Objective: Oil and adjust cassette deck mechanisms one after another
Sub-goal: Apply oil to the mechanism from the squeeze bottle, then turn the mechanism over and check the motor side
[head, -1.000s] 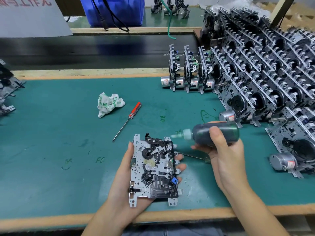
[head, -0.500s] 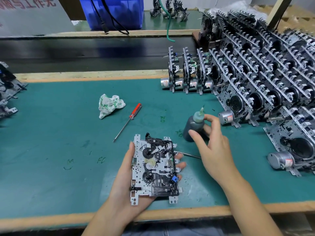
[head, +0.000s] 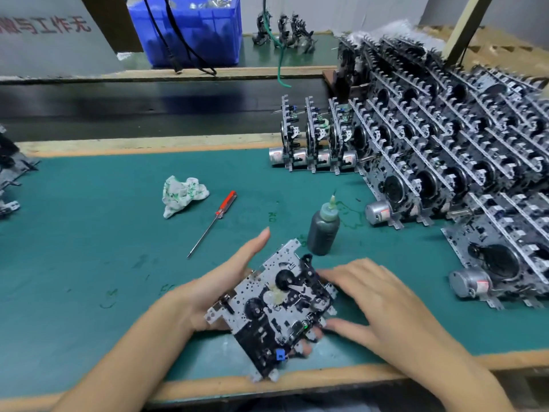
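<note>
Nearest the wooden front edge of the bench, a cassette deck mechanism (head: 271,307) lay tilted in the left hand (head: 217,286), which cradled it from beneath: the thumb stretched straight up past the plate's left edge, while fingertips (head: 306,349) showed curled up under its lower right side. The plate sat turned at an angle, a small blue part at its near corner, black reels and levers across its face.

The right hand (head: 383,301) lay at the mechanism's right edge, fingers fairly straight and close together, tips touching the black parts on that side (whether it pinched anything there could not be told; it looked more like a press than a grip).

Just beyond the mechanism, the oil bottle (head: 323,230) stood upright on the green mat (head: 89,248), dark-bodied with a pale nozzle, touched by neither hand. Left of it lay a red-handled screwdriver (head: 212,223), its tip pointing toward the near left, and farther left a crumpled white cloth (head: 181,196) with green print.

To the right and behind, a large batch of stacked mechanisms (head: 445,162) leaned in rows, silver motors facing out at their lower ends, with a few units standing on edge at the left of the batch. More mechanisms sat at the far left edge of the mat, only partly in view.

Past the mat ran a dark conveyor belt (head: 148,108), and beyond that stood a blue plastic bin (head: 196,31) with black cables hanging over it.
</note>
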Motion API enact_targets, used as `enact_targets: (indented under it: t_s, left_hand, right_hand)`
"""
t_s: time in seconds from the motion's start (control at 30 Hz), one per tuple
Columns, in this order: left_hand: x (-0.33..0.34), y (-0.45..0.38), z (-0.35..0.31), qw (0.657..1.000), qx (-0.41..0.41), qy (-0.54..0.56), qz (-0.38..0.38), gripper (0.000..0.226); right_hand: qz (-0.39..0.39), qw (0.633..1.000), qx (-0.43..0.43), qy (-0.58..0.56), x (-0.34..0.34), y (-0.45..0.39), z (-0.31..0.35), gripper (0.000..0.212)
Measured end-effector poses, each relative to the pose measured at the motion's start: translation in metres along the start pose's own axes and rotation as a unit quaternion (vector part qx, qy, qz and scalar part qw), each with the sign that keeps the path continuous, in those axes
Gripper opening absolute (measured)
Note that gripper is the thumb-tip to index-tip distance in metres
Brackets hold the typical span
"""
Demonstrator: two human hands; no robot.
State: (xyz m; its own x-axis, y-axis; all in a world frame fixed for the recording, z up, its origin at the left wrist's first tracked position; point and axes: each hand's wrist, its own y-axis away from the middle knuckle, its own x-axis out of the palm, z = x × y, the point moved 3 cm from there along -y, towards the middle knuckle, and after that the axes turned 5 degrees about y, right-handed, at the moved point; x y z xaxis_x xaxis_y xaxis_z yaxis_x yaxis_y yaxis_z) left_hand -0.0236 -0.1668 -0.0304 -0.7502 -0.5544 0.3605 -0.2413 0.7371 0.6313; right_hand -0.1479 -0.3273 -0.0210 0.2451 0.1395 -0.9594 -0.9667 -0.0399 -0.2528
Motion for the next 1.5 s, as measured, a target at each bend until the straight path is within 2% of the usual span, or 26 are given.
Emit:
enact_targets:
  t_s: [0.03,0.07,0.13,0.23,0.3,0.33,0.37,0.4,0.43,0.47,0.53,0.6,0.7,0.73,0.77,0.8,0.93,1.07,1.2,1.33,1.5]
  left_hand:
    - [0.000,-0.003,-0.005,0.999,0.005,-0.031,-0.003,0.044]
    - [-0.001,-0.004,-0.012,0.996,0.023,-0.083,-0.007,0.051]
    - [-0.004,-0.003,-0.018,0.985,0.036,-0.163,-0.046,0.065]
    - [-0.012,0.004,-0.020,0.978,0.025,-0.196,-0.066,0.080]
    - [-0.015,0.014,-0.019,0.953,0.069,-0.256,-0.150,0.085]
    - [-0.018,0.021,-0.016,0.913,0.106,-0.320,-0.229,0.089]
    - [-0.020,0.031,-0.015,0.843,0.130,-0.416,-0.316,0.092]
    - [-0.017,0.046,-0.009,0.754,0.138,-0.517,-0.381,0.093]
    - [-0.014,0.058,0.001,0.684,0.129,-0.583,-0.419,0.096]
    - [-0.010,0.066,0.011,0.656,0.112,-0.610,-0.430,0.099]
    - [0.002,0.072,0.029,0.658,0.052,-0.632,-0.406,0.105]
    - [0.009,0.065,0.042,0.638,0.057,-0.662,-0.389,0.097]
    - [0.018,0.060,0.043,0.620,0.158,-0.667,-0.382,0.065]
    - [0.016,0.057,0.040,0.633,0.172,-0.650,-0.384,0.057]
    - [0.016,0.056,0.040,0.635,0.209,-0.633,-0.391,0.055]
    - [0.014,0.054,0.041,0.619,0.245,-0.628,-0.403,0.053]
    - [0.010,0.046,0.044,0.607,0.291,-0.619,-0.405,0.060]
    - [0.006,0.043,0.045,0.621,0.279,-0.580,-0.448,0.062]
    - [0.006,0.038,0.045,0.586,0.326,-0.580,-0.462,0.062]
    - [0.003,0.038,0.043,0.582,0.344,-0.571,-0.467,0.064]
    - [-0.001,0.036,0.041,0.590,0.340,-0.601,-0.419,0.070]
  right_hand:
    - [-0.010,1.000,-0.015,0.009,0.001,0.001,0.000,0.054]
    - [-0.019,0.999,-0.027,0.010,0.001,0.001,-0.001,0.046]
    - [-0.026,0.999,-0.042,0.007,0.004,0.002,0.000,0.048]
    - [-0.035,0.999,-0.033,-0.009,0.010,0.004,0.004,0.052]
    - [-0.048,0.998,-0.022,-0.029,0.014,0.006,0.005,0.052]
    - [-0.055,0.998,-0.019,-0.036,0.016,0.007,0.005,0.051]
    - [-0.060,0.997,-0.017,-0.041,0.017,0.008,0.005,0.050]
    - [-0.064,0.997,-0.016,-0.041,0.018,0.009,0.005,0.049]
    - [-0.066,0.997,-0.013,-0.038,0.019,0.009,0.005,0.049]
    - [-0.068,0.997,-0.011,-0.031,0.019,0.009,0.005,0.048]
    - [-0.070,0.997,-0.009,-0.010,0.020,0.007,0.007,0.048]
    - [-0.072,0.997,-0.010,0.001,0.020,0.004,0.008,0.048]
    - [-0.076,0.997,-0.019,0.009,0.020,0.000,0.008,0.048]
    - [-0.078,0.997,-0.021,0.012,0.020,0.000,0.007,0.047]
    - [-0.081,0.996,-0.022,0.013,0.020,0.000,0.006,0.047]
    - [-0.086,0.996,-0.022,0.012,0.020,-0.001,0.006,0.046]
    - [-0.107,0.994,-0.022,0.002,0.019,-0.001,0.004,0.044]
    - [-0.104,0.994,-0.019,-0.009,0.020,-0.001,0.003,0.045]
    - [-0.090,0.995,-0.023,-0.035,0.022,0.000,0.004,0.047]
    - [-0.086,0.995,-0.034,-0.042,0.022,0.000,0.004,0.048]
    - [-0.117,0.993,-0.016,-0.004,0.024,0.000,0.003,0.049]
